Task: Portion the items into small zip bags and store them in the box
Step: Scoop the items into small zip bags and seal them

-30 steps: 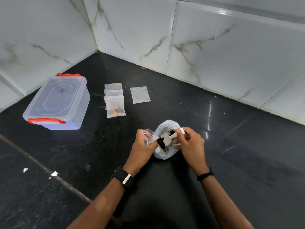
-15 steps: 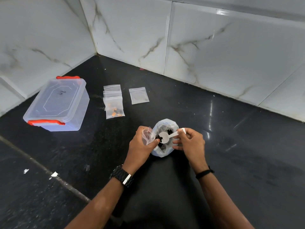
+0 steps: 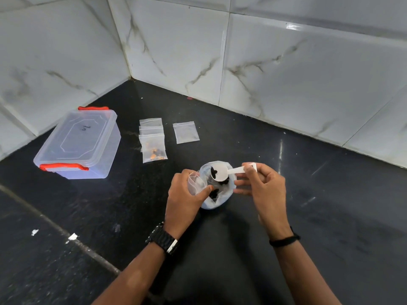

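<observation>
My left hand (image 3: 184, 195) grips a small clear zip bag (image 3: 196, 182) with its mouth held open, right beside a white plastic bag of dark items (image 3: 218, 200) on the black counter. My right hand (image 3: 263, 187) pinches the handle of a white scoop (image 3: 220, 172); the scoop's bowl hovers over the white bag with one dark piece in it. A clear storage box (image 3: 77, 146) with red latches and a shut lid stands at the left. A stack of small zip bags (image 3: 153, 140) lies near it, the front one holding orange and dark pieces. One flat zip bag (image 3: 186, 132) lies apart.
White marble-pattern wall tiles (image 3: 264, 62) close the counter at the back and left, meeting in a corner. A seam (image 3: 66, 233) crosses the black counter at the lower left, with white flecks beside it.
The scoop has lifted from inside the white bag and now carries a dark piece above it. My left hand still holds the small bag open beside it.
</observation>
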